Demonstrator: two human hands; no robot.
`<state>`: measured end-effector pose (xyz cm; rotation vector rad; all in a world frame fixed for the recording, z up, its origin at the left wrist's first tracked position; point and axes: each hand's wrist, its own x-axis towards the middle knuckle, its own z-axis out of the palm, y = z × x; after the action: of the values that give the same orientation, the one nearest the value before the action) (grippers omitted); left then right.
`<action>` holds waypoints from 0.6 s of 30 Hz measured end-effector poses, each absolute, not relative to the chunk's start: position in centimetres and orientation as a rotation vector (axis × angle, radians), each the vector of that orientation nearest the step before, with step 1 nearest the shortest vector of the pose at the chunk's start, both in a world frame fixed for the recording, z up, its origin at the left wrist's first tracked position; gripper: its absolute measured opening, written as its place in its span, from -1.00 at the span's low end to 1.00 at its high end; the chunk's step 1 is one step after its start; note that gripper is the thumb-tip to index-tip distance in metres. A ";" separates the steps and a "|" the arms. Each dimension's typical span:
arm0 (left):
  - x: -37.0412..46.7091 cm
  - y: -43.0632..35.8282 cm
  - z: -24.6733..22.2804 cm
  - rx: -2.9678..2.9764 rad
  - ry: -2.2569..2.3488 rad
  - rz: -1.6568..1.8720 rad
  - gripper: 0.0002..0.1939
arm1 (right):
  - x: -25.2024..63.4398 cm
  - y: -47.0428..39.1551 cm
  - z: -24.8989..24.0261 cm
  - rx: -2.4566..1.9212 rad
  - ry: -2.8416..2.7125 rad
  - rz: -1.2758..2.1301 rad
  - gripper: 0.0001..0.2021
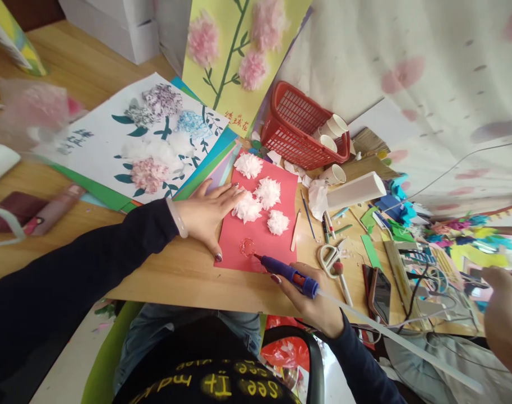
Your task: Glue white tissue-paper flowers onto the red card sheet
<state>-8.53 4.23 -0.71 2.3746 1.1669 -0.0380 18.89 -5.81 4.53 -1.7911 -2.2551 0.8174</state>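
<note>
A sheet of red paper (235,251) lies on the wooden table in front of me, bearing several white paper flowers (268,193). My left hand (210,216) lies with fingers spread across the sheet's left edge, its fingertips by the nearest flower. In my right hand (317,300) is a blue hot glue gun (287,275), with a long glue stick (390,331) trailing from its back. The gun's dark nozzle points at a round patch of clear glue (247,247) near the sheet's lower edge.
Beyond the sheet stands a red plastic basket (304,126) with paper cups. Scissors (331,258), a phone (380,294) and coloured scraps lie to the right. Flower pictures (91,163) lie left. Another person's hand (506,314) shows at the far right.
</note>
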 end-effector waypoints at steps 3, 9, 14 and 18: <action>-8.6 4.2 -0.9 2.382 1.165 -0.030 0.56 | 19.1 -5.8 4.5 -1.797 -2.247 0.802 -0.56; -8.7 4.3 -1.7 2.433 1.130 0.073 0.57 | 19.3 -5.8 4.1 -1.789 -2.203 0.859 -0.57; -8.7 4.3 -1.7 2.433 1.146 0.042 0.56 | 19.5 -6.0 4.1 -1.804 -2.124 1.003 -0.60; -8.6 4.3 -1.7 2.434 1.164 0.014 0.53 | 19.7 -5.9 4.3 -1.787 -2.117 0.958 -0.60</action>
<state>-8.62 4.27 -1.67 2.4344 1.1644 0.0143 19.65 -5.91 4.30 -1.7868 -2.1171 0.9582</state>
